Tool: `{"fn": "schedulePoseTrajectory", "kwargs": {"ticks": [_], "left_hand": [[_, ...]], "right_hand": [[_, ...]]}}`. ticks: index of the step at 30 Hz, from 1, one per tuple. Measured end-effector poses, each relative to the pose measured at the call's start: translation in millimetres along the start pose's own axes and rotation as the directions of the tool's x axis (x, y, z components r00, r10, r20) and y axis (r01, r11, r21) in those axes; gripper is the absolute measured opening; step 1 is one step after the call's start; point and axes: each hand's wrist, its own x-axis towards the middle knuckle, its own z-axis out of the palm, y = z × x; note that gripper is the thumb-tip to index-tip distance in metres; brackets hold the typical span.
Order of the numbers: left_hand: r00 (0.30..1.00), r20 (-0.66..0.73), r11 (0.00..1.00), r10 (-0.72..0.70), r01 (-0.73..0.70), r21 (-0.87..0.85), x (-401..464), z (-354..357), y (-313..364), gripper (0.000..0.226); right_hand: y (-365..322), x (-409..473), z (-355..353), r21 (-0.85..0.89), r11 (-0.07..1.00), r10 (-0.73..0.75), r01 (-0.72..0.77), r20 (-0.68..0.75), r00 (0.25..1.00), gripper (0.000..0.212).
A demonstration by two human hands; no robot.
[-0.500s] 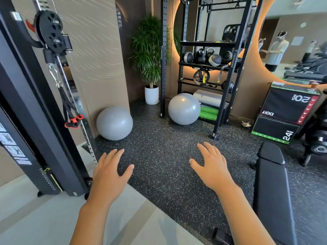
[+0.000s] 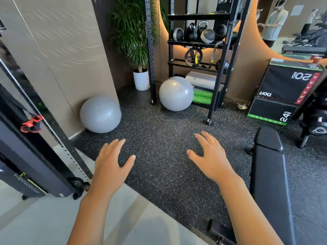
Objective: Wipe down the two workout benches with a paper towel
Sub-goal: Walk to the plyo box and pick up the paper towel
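Observation:
A black padded workout bench (image 2: 271,177) runs along the right side of the head view, its far pad near the plyo boxes. My left hand (image 2: 111,167) is held out over the speckled rubber floor with fingers straight, holding nothing. My right hand (image 2: 211,156) is also held out with fingers spread and empty, just left of the bench and not touching it. No paper towel is in view. Only one bench shows.
A black cable machine (image 2: 40,156) stands at the left. Two grey exercise balls (image 2: 100,114) (image 2: 176,93) lie ahead, near a potted plant (image 2: 139,50) and a black storage rack (image 2: 200,41). Stacked plyo boxes (image 2: 286,92) and dumbbells (image 2: 318,124) sit at the right.
The view has shifted slightly, dipping and moving closer to the rack. Both hands stay held out, open and empty, in about the same place.

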Motion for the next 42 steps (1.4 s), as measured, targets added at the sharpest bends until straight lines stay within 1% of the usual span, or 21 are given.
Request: {"fn": "schedulePoseTrajectory", "kwargs": {"ticks": [6, 11, 14, 16, 18, 20, 22, 24, 30, 36, 42], "left_hand": [[1.000, 0.022, 0.997, -0.002, 0.000, 0.080, 88, 50, 45, 0.066], [0.999, 0.031, 0.993, 0.035, -0.039, 0.114, 141, 86, 82, 0.061], [0.998, 0.046, 0.992, 0.045, -0.050, 0.120, 168, 101, 95, 0.060], [0.997, 0.049, 0.991, 0.052, -0.058, 0.120, 187, 109, 106, 0.064], [0.996, 0.048, 0.989, 0.082, -0.087, 0.122, 204, 116, 115, 0.068], [0.992, 0.059, 0.985, 0.109, -0.116, 0.124, 221, 124, 121, 0.066], [0.991, 0.069, 0.984, 0.113, -0.121, 0.128, 238, 131, 122, 0.061], [0.991, 0.076, 0.984, 0.111, -0.120, 0.132, 255, 136, 120, 0.062], [0.988, 0.085, 0.983, 0.132, -0.141, 0.117, 322, 148, 101, 0.065], [0.984, 0.073, 0.978, 0.164, -0.172, 0.114, 423, 155, 67, 0.066], [0.980, 0.084, 0.975, 0.181, -0.190, 0.114, 528, 151, 39, 0.066]], "right_hand": [[60, 91, -11, 0.046, 0.999, 0.009, -0.009, 0.009, 1.000, 0.078], [101, 154, -24, 0.084, 0.996, 0.019, -0.021, 0.023, 1.000, 0.077], [118, 180, -32, 0.088, 0.996, 0.027, -0.027, 0.004, 1.000, 0.077], [127, 193, -36, 0.086, 0.996, 0.029, -0.027, -0.020, 0.999, 0.077], [135, 205, -40, 0.084, 0.996, 0.028, -0.023, -0.053, 0.998, 0.075], [139, 218, -43, 0.085, 0.996, 0.023, -0.016, -0.088, 0.996, 0.073], [140, 232, -44, 0.070, 0.998, 0.012, -0.004, -0.113, 0.994, 0.072], [140, 247, -43, 0.052, 0.999, 0.007, 0.000, -0.124, 0.992, 0.072], [133, 303, -27, -0.003, 0.999, 0.033, -0.033, -0.110, 0.993, 0.073], [109, 401, 2, -0.035, 0.998, 0.044, -0.050, -0.135, 0.990, 0.074], [72, 500, 25, -0.052, 0.996, 0.071, -0.078, -0.115, 0.991, 0.077]]}}
